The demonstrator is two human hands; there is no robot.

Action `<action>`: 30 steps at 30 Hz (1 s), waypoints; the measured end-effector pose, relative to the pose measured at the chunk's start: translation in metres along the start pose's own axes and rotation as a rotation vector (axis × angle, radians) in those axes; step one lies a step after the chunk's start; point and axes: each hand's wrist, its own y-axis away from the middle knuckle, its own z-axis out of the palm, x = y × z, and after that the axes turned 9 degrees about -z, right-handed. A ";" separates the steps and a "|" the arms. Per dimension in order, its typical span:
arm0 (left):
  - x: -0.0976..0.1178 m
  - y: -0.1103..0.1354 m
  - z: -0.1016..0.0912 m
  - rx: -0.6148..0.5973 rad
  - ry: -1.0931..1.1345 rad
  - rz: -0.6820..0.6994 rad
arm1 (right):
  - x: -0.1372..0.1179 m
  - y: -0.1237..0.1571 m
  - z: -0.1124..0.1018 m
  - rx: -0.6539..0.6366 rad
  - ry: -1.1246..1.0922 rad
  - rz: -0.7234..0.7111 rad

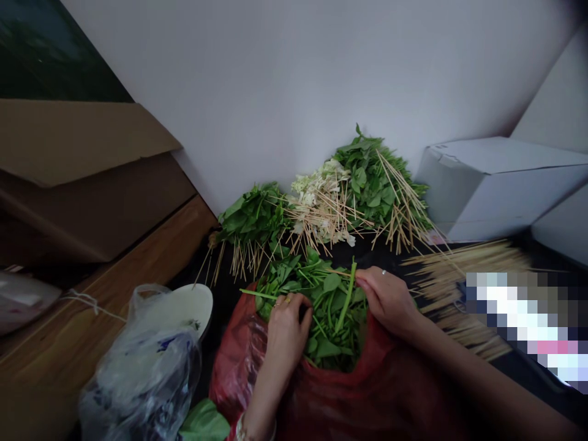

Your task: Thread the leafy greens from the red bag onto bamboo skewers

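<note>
A red plastic bag (pixel 239 361) stands open in front of me, full of leafy greens (pixel 328 349). Over its left side is my left hand (pixel 289 324), fingers curled together on a green stem (pixel 257 294) that pokes out to the left. At the bag's right rim, my right hand (pixel 388 300) pinches a thin wooden skewer (pixel 337 272) pointing left across the greens. A thick pale stem (pixel 346 297) stands up just left of the right fingers. The left fingertips are partly hidden by the hand itself.
Skewered greens (pixel 255 214), skewered pale cabbage (pixel 319 193) and a taller heap of skewered greens (pixel 372 177) lie against the wall. Loose skewers (pixel 468 269) spread at right beside a blurred-out device (pixel 523 331). A white bowl (pixel 202 300), clear plastic bag (pixel 142 373), cardboard box (pixel 82 208) and white box (pixel 496 190) flank me.
</note>
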 end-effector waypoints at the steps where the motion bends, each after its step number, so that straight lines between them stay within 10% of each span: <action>1: 0.001 0.001 0.001 -0.003 -0.019 -0.003 | 0.000 0.000 0.000 0.003 0.002 -0.001; 7: 0.003 0.003 0.002 -0.024 -0.036 -0.022 | -0.001 -0.001 0.000 0.004 -0.006 -0.001; 21: 0.007 0.000 -0.015 0.042 1.115 -0.276 | -0.008 -0.001 0.003 -0.070 0.031 -0.139; 30: 0.006 0.001 -0.012 0.009 1.387 -0.342 | -0.009 -0.002 0.001 -0.051 0.042 -0.150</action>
